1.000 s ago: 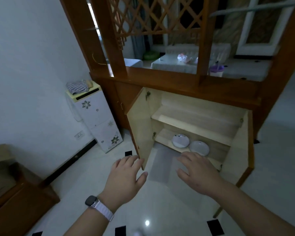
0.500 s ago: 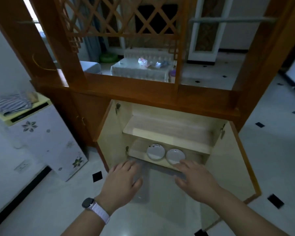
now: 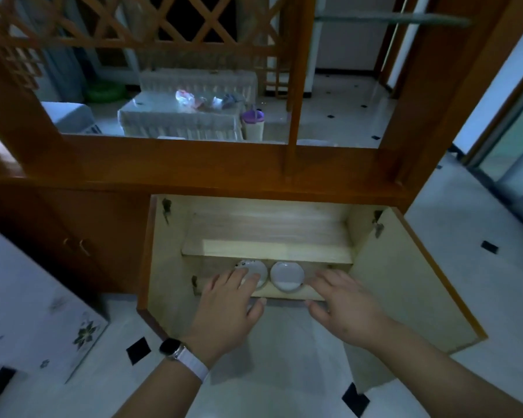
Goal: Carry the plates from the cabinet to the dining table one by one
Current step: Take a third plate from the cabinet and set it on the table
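Two small white plates lie side by side on the bottom shelf of the open wooden cabinet (image 3: pixel 266 251). The left plate (image 3: pixel 255 268) has dark markings and is partly hidden by my fingers. The right plate (image 3: pixel 287 276) is plain and fully in view. My left hand (image 3: pixel 228 306), with a watch on its wrist, is spread flat, its fingertips over the left plate's near edge. My right hand (image 3: pixel 344 309) hovers open just right of the plain plate, holding nothing. Both cabinet doors stand wide open.
The right cabinet door (image 3: pixel 405 285) juts out toward me, the left door (image 3: pixel 160 267) likewise. A white floral appliance (image 3: pixel 37 306) stands at the left. Through the lattice partition I see a cloth-covered table (image 3: pixel 181 116) with small items and a purple-lidded jar (image 3: pixel 253 123).
I have moved closer to the cabinet and now face it squarely. Both hands have reached forward to the bottom shelf, and the left fingers now overlap the left plate.
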A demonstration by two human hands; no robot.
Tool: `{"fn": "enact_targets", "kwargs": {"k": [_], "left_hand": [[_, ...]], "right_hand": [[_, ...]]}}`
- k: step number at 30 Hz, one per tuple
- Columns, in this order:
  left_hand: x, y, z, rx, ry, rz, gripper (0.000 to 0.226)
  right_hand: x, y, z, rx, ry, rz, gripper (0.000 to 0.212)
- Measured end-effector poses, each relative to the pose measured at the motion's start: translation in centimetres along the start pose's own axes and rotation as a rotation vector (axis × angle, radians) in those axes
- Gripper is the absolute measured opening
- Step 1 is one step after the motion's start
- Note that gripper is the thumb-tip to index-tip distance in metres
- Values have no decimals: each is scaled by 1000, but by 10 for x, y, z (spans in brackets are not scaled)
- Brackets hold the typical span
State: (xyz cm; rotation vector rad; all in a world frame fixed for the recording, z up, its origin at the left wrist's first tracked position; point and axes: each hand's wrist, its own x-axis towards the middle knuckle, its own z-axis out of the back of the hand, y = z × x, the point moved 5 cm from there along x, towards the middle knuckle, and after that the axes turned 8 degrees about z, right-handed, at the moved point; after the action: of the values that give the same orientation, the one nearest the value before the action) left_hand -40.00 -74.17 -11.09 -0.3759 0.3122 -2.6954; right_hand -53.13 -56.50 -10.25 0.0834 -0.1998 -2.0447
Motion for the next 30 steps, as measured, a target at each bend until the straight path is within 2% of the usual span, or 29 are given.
{"fn": "enact_targets", "kwargs": {"k": [6,12,16,22,27,30], "left_hand": [[30,13,-12,19,13,-13,46],[51,40,-43,74,32,104,39],[68,59,-79,109,69,185,39],[115,87,-175,86,104,236,44],[122,119,-298,20,152,283,47],[124,142,-369,-1,140,312,45]], "right_hand": [[19,-14,-2,-2,-7,-64,50],[61,-27,-27,39,49,-32,60],[97,-42,-55,57,64,15,59],[155,-81,-131,76,108,49,64],[190,-120,-240,121,111,60,62],[211,-145,-311,148,105,68,53]]}}
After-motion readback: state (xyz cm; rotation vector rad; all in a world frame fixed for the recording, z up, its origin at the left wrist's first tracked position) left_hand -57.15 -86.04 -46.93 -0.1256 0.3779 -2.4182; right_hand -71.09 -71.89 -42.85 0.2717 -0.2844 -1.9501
